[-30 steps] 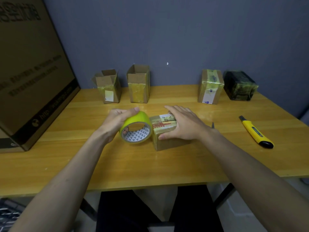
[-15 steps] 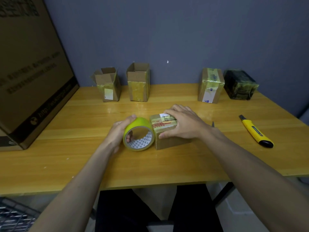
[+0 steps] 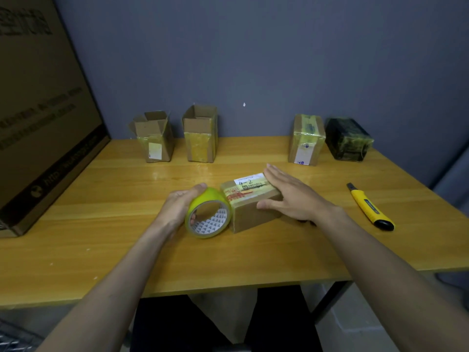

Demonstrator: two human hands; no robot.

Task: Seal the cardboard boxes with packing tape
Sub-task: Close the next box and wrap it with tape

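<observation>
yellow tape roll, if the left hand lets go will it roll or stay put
The round yellow packing tape roll stands on its edge on the smooth wooden table, so it would probably roll or topple flat. The small brown cardboard box right beside it may block rolling that way. Its hollow core suggests it is fairly light.

Yellow tape roll (image 3: 208,213) gripped in left hand (image 3: 177,207), touching small cardboard box (image 3: 250,201); right hand (image 3: 291,196) flat on top; yellow utility knife (image 3: 369,207) well apart.
</observation>
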